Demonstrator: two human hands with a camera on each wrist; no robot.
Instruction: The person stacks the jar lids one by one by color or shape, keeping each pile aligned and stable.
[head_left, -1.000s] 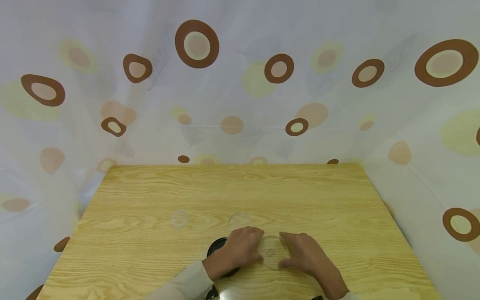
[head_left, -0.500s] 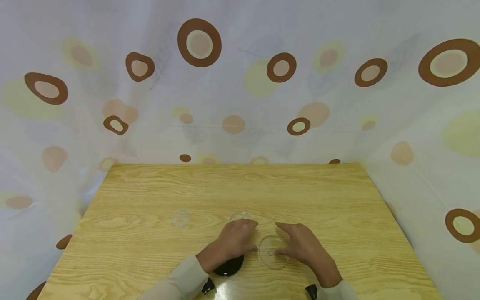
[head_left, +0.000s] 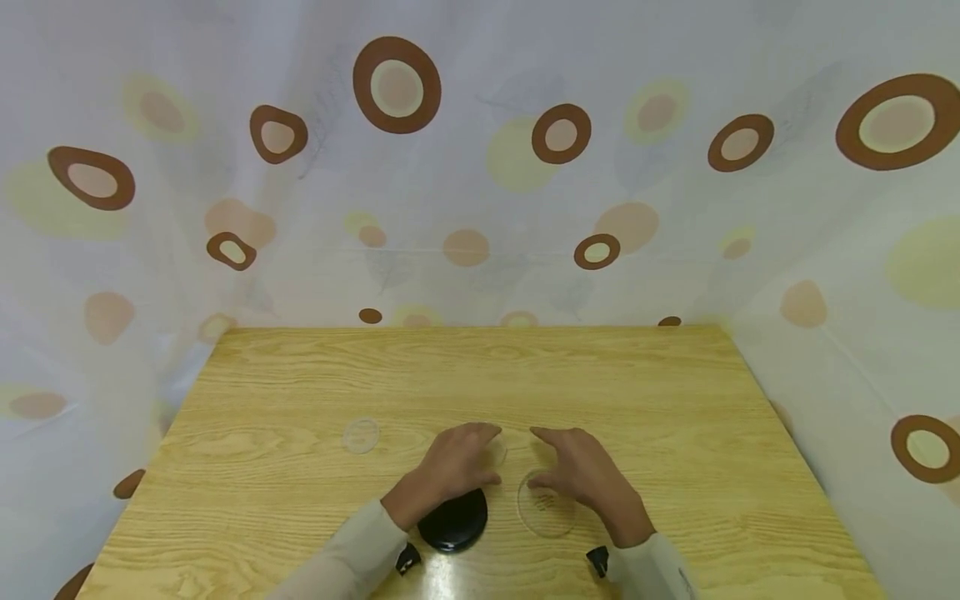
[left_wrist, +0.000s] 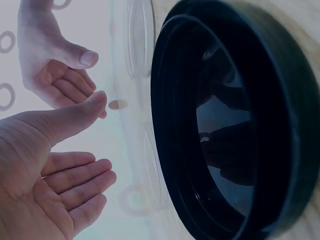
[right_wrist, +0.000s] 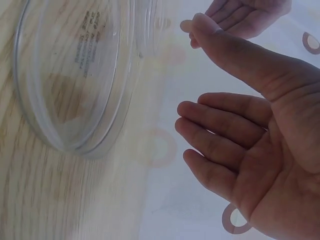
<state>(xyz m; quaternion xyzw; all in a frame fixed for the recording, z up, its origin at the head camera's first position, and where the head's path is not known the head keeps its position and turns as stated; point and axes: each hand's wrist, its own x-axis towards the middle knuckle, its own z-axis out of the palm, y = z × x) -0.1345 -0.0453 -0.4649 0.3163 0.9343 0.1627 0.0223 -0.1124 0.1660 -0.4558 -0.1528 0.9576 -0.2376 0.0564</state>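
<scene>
My left hand (head_left: 453,458) is held with fingers extended above the tabletop, near a black round shallow dish (head_left: 453,525). In the left wrist view, that dish's raised rim (left_wrist: 285,100) and glossy inside show clearly. Fingers loosely extended, my right hand (head_left: 581,471) overlaps the edge of a clear round dish (head_left: 546,508) in the head view. Dark printed lettering marks the clear dish (right_wrist: 70,110) in the right wrist view. Between the two hands lies a second clear round piece (head_left: 496,452), partly covered by the left hand. Neither hand holds anything.
A smaller clear disc (head_left: 361,436) lies farther left on the wood-grain table (head_left: 480,367). White sheeting (head_left: 465,183) with brown and yellow ring patterns encloses the table's back and sides.
Both hands have left the sides of the printed clear dish and moved forward and leftward toward the second clear piece. The dishes stay where they were; more of the black one shows.
</scene>
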